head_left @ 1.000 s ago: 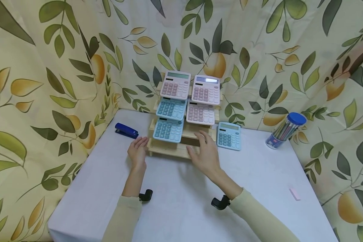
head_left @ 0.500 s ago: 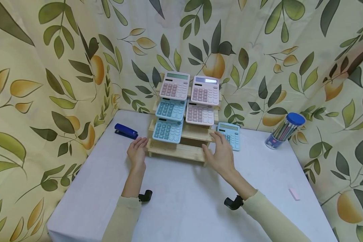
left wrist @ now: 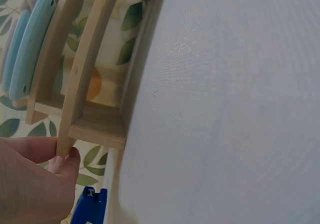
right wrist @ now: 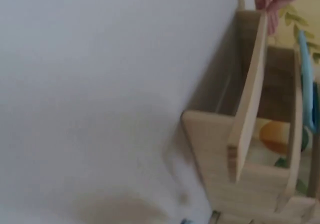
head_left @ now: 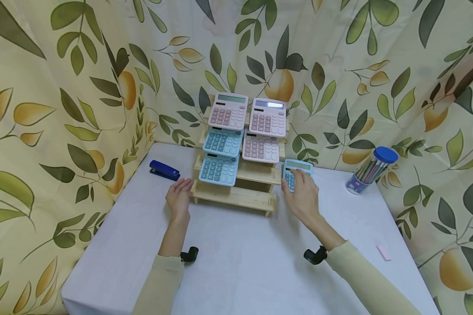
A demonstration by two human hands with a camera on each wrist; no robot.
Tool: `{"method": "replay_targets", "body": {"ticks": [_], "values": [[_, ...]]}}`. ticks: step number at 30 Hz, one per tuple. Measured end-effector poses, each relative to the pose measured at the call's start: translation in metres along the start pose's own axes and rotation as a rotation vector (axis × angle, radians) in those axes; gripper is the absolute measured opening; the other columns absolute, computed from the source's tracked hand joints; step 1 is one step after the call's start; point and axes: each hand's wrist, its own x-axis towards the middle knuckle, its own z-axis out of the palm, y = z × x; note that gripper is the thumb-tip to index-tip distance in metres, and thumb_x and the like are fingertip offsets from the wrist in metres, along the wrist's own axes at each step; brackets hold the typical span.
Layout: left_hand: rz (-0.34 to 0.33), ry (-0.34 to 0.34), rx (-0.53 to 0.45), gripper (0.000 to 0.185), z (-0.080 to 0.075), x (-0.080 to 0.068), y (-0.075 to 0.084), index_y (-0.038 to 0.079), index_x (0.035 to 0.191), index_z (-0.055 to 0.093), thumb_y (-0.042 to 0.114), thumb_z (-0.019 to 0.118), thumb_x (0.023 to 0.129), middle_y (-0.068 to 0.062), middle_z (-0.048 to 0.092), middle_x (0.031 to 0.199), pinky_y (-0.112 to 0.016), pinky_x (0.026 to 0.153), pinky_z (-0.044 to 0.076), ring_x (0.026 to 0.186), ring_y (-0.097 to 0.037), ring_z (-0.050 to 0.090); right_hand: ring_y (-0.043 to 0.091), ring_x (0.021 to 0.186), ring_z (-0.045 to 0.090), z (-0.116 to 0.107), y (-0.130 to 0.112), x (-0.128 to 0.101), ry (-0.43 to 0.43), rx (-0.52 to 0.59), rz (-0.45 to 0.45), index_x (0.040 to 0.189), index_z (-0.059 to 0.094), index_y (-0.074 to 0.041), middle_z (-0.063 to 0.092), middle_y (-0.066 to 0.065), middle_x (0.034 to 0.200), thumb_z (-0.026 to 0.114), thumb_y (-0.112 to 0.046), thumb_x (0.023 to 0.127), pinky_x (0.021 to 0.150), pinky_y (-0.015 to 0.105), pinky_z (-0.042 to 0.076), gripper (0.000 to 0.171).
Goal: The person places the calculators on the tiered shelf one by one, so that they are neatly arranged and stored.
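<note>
your right hand (head_left: 302, 195) lies flat-fingered on the light blue desk calculator (head_left: 298, 174); your left hand (head_left: 179, 197), fingers relaxed and holding nothing, touches the 3-tier wooden rack (head_left: 236, 196); a nudge could slide its 5 calculators off.

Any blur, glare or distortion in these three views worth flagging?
Head view: sharp and evenly lit, wide-angle bending at the edges, a glare patch on the top right pink calculator display. Left wrist view: fairly sharp on the rack, with the left hand very close and soft. Right wrist view: smeared throughout, the rack edges soft and the table washed out.
</note>
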Motion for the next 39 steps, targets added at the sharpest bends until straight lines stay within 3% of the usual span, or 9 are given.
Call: {"method": "replay_targets", "body": {"ticks": [8,16,24,31,39], "values": [[-0.003,-0.002,0.018,0.066,0.001,0.001,0.0,-0.005,0.146,0.048,-0.026,0.048,0.083,-0.022,0.063,0.138,-0.029,0.107,0.054,0.128,-0.028,0.065,0.052,0.14,0.041,0.015,0.033,0.011,-0.08,-0.029,0.08,0.144,0.051,0.005,0.047,0.031,0.15,0.052,-0.037,0.106,0.109,0.072,0.036,0.057],[-0.001,0.005,0.036,0.066,-0.002,0.001,0.001,-0.006,0.147,0.047,-0.026,0.047,0.084,-0.022,0.063,0.14,-0.029,0.109,0.052,0.129,-0.028,0.064,0.051,0.144,0.034,0.036,0.059,0.023,-0.185,-0.059,0.155,0.15,0.044,0.004,0.039,0.03,0.155,0.059,-0.044,0.102,0.113,0.072,0.032,0.069],[-0.008,-0.004,0.023,0.067,-0.001,0.001,0.001,-0.005,0.148,0.047,-0.025,0.046,0.084,-0.022,0.062,0.14,-0.029,0.11,0.052,0.13,-0.028,0.064,0.053,0.145,0.029,0.045,0.07,0.032,-0.262,-0.111,0.222,0.155,0.038,0.003,0.032,0.031,0.159,0.061,-0.051,0.098,0.11,0.075,0.033,0.081],[-0.004,-0.015,0.02,0.067,-0.001,0.001,-0.001,-0.007,0.148,0.045,-0.026,0.046,0.084,-0.023,0.062,0.14,-0.03,0.11,0.052,0.13,-0.028,0.063,0.06,0.148,0.02,0.057,0.077,0.033,-0.333,-0.137,0.29,0.159,0.029,0.002,0.019,0.032,0.165,0.065,-0.056,0.095,0.115,0.077,0.027,0.094],[-0.018,-0.016,0.027,0.066,-0.001,0.0,0.0,-0.005,0.148,0.046,-0.025,0.047,0.085,-0.021,0.062,0.14,-0.03,0.11,0.052,0.13,-0.027,0.063,0.065,0.147,0.015,0.065,0.077,0.034,-0.344,-0.164,0.305,0.16,0.027,0.001,0.015,0.032,0.166,0.067,-0.057,0.092,0.116,0.079,0.022,0.098]]}}
